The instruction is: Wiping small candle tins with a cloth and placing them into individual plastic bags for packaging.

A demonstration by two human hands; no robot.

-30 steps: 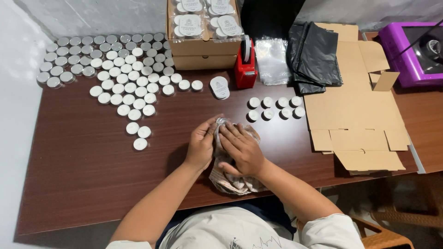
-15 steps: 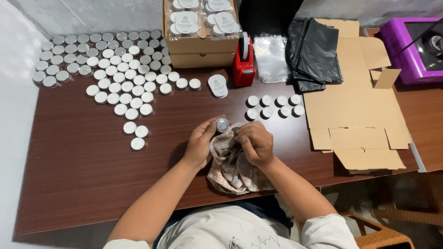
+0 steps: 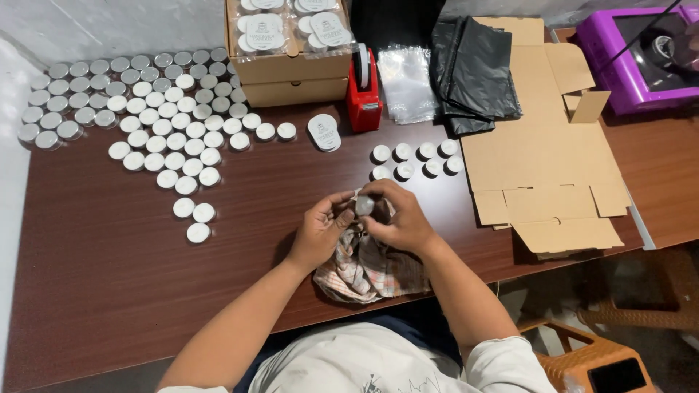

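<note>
Tealight cup [image 3: 363, 205] pinched in both hands' grip, left hand [image 3: 320, 231], right hand [image 3: 399, 218], over checked cloth [image 3: 368, 266]; brown carton [image 3: 290, 51] behind.

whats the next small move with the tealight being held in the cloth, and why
Probably set the tealight down beside the small group of tealights ahead. Both the left hand and right hand pinch it over the checked cloth, seemingly wiping it.
</note>
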